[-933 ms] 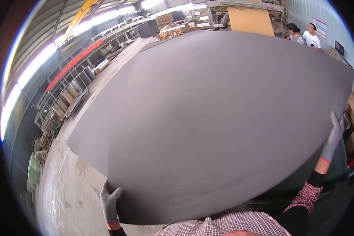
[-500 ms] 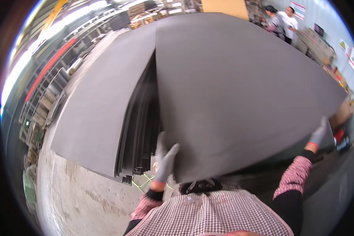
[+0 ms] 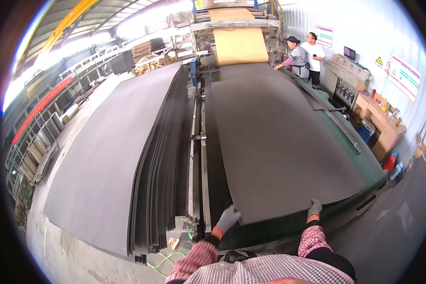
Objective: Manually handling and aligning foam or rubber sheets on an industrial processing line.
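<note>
A large dark grey sheet (image 3: 279, 142) lies over the green surface of a long machine bed in front of me, its near edge towards my body. My left hand (image 3: 228, 218), in a grey glove, is closed on the near left corner of this sheet. Further right, my gloved right hand (image 3: 315, 207) grips the near edge, fingers bent over it. Part of the fingers is hard to make out on both hands. To the left stands a thick stack of similar grey sheets (image 3: 104, 142), its layered edges facing the bed.
A metal rail (image 3: 204, 175) runs between stack and bed. At the far end, a yellow sheet (image 3: 241, 45) hangs from a machine. Two people (image 3: 303, 57) stand at the bed's far right. A wooden desk (image 3: 378, 120) and control console (image 3: 348, 75) line the right wall.
The sheet has come down and away from the stack, uncovering rail and bed. My right hand has moved inward along the near edge; my left has gone from spread fingers to the corner.
</note>
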Action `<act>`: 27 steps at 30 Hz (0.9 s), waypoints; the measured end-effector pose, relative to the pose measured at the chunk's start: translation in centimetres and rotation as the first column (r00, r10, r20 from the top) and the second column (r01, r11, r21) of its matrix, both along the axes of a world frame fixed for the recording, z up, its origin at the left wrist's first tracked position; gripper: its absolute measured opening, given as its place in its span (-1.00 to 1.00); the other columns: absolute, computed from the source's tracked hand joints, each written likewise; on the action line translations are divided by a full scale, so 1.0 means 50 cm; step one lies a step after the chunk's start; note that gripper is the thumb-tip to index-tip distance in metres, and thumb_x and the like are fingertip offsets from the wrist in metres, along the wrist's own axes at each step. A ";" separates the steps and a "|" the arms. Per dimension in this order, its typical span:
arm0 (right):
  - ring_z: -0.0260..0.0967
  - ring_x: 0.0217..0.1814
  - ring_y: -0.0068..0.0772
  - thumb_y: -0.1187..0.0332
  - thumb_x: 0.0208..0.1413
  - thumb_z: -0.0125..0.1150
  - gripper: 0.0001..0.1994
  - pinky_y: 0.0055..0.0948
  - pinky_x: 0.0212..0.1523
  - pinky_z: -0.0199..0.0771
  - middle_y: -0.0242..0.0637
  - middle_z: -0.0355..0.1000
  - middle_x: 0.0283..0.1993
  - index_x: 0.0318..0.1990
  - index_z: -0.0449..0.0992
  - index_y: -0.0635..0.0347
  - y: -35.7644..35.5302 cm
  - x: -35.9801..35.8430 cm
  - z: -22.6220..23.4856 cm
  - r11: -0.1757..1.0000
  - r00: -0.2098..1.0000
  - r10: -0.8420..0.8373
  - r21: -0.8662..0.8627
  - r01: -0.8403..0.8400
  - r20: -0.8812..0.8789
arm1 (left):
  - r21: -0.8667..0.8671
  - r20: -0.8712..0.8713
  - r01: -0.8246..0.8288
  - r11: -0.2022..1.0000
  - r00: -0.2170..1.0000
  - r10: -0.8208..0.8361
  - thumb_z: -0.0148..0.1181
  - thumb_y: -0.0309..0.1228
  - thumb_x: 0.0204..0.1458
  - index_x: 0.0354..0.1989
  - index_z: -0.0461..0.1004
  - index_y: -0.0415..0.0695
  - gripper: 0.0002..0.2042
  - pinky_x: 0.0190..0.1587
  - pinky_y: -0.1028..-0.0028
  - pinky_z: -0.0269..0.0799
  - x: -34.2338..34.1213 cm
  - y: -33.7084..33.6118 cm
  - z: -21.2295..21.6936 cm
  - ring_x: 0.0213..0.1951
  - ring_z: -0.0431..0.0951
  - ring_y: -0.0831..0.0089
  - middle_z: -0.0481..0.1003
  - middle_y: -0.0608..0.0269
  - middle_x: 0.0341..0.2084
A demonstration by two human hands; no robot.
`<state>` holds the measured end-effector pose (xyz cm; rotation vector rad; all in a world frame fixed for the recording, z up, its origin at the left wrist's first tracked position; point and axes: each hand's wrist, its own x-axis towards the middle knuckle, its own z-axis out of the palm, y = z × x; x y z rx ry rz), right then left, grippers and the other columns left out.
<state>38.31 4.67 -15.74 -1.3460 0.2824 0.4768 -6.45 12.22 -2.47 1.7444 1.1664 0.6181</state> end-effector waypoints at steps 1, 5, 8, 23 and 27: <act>0.39 -0.27 -0.23 0.53 -0.28 0.29 -0.75 -0.27 -0.16 0.40 -0.17 0.46 -0.25 -0.33 0.53 0.37 -0.025 0.030 -0.008 0.990 0.996 0.029 -0.138 -0.017 0.089 | -0.149 0.092 0.123 0.981 0.990 -0.110 0.10 -0.31 -0.02 -0.04 0.35 -0.27 -0.60 -0.17 0.42 0.39 0.000 -0.052 0.082 -0.25 0.52 0.35 0.52 0.06 -0.34; 0.31 -0.38 -0.26 0.38 -0.26 0.21 -0.85 -0.23 -0.20 0.37 -0.24 0.40 -0.39 -0.49 0.47 0.24 -0.225 0.311 -0.126 0.987 0.991 0.025 -0.161 -0.004 0.129 | 0.234 0.302 -0.245 0.941 0.938 0.169 0.14 -0.55 -0.05 -0.09 0.43 -0.27 -0.70 -0.15 0.52 0.39 -0.165 -0.220 0.329 -0.22 0.48 0.48 0.50 0.18 -0.23; 0.39 -0.28 -0.24 0.34 -0.18 0.20 -0.68 -0.31 -0.18 0.39 -0.14 0.46 -0.25 -0.30 0.51 0.47 -0.275 0.221 -0.026 0.937 0.990 0.025 -0.349 0.026 0.141 | 0.343 0.685 -0.721 0.602 0.631 0.365 0.10 -0.46 -0.07 -0.26 0.44 -0.34 -0.78 -0.15 0.38 0.38 -0.395 -0.270 0.441 -0.25 0.47 0.38 0.48 0.10 -0.33; 0.28 0.04 -0.19 0.15 0.03 0.07 -0.51 -0.23 0.11 0.20 -0.10 0.35 0.03 -0.04 0.39 0.46 -0.440 0.406 -0.109 0.956 0.999 0.044 -0.288 -0.046 -0.016 | 0.554 -0.457 -0.289 0.780 0.678 0.576 0.20 -0.36 -0.38 0.11 0.24 -0.28 -0.29 0.25 0.19 -0.08 -0.558 -0.263 0.579 0.24 0.05 0.03 0.14 -0.13 0.17; 0.31 -0.01 -0.18 0.17 0.02 0.08 -0.52 -0.23 0.09 0.21 -0.09 0.36 0.00 -0.04 0.38 0.46 -0.450 0.442 -0.107 0.953 1.000 0.014 -0.302 -0.016 -0.009 | 0.523 -0.214 -0.448 0.725 0.754 0.621 0.17 -0.52 -0.41 -0.01 0.36 -0.33 -0.41 0.11 0.30 0.23 -0.564 -0.286 0.579 0.07 0.34 0.10 0.36 -0.14 -0.01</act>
